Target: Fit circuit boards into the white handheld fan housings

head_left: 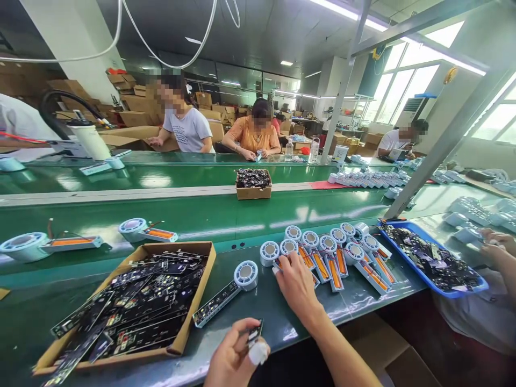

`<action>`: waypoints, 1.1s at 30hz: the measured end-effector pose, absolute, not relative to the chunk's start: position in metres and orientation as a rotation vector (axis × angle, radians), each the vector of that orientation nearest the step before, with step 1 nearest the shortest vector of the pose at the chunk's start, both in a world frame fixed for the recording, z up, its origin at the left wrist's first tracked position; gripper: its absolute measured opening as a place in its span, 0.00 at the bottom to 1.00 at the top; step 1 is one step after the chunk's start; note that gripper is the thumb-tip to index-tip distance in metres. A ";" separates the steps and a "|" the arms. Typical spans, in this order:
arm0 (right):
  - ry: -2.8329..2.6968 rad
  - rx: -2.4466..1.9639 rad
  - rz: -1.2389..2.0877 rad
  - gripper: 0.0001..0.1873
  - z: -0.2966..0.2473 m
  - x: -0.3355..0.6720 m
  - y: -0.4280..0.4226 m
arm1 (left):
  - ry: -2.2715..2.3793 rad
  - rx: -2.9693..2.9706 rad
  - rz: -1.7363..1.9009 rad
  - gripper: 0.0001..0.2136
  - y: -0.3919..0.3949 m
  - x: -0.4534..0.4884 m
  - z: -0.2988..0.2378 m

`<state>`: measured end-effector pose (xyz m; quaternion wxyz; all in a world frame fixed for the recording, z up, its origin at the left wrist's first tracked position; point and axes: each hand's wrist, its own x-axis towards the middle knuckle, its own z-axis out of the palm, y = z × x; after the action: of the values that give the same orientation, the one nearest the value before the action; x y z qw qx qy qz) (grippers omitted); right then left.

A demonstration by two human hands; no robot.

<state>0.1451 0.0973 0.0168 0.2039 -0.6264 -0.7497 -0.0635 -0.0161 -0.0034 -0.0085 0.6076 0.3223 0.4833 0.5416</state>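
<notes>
My left hand (237, 355), with a white cover on one fingertip, pinches a small black circuit board (255, 332) at the table's front edge. My right hand (296, 282) reaches over the nearest light-blue fan housing (270, 252), fingers curled on its handle, which they partly hide. Several more light-blue fan housings (327, 244) lie grouped beyond it, with orange strips in their open handles. Between my hands and the carton lies a separate fan housing (245, 275) with a black circuit board (217, 305) set in its handle.
A cardboard carton (183, 328) heaped with black circuit boards stands at left. A blue tray (481, 285) of boards is at right, near a co-worker's hand (494, 242). A smaller carton (253, 193) sits on the green conveyor (193, 207). A metal post (435, 129) slants at right.
</notes>
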 end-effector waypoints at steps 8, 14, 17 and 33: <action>-2.042 -1.523 -0.186 0.12 0.008 0.143 0.063 | 1.243 0.984 1.095 0.28 0.007 -0.020 -0.013; -1.955 -1.322 0.347 0.12 0.015 0.162 0.034 | 1.436 1.263 1.034 0.21 0.004 -0.033 0.013; -1.984 -1.175 0.529 0.11 0.016 0.169 0.032 | 1.411 1.213 1.016 0.21 0.004 -0.030 0.018; -2.065 -1.031 0.564 0.16 0.012 0.166 0.033 | 1.349 1.068 1.042 0.20 0.016 -0.002 0.002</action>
<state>0.1663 0.0331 0.0121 0.3736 -0.4025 -0.8062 0.2202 -0.0016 0.0157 0.0020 0.5355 0.4485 0.5662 0.4375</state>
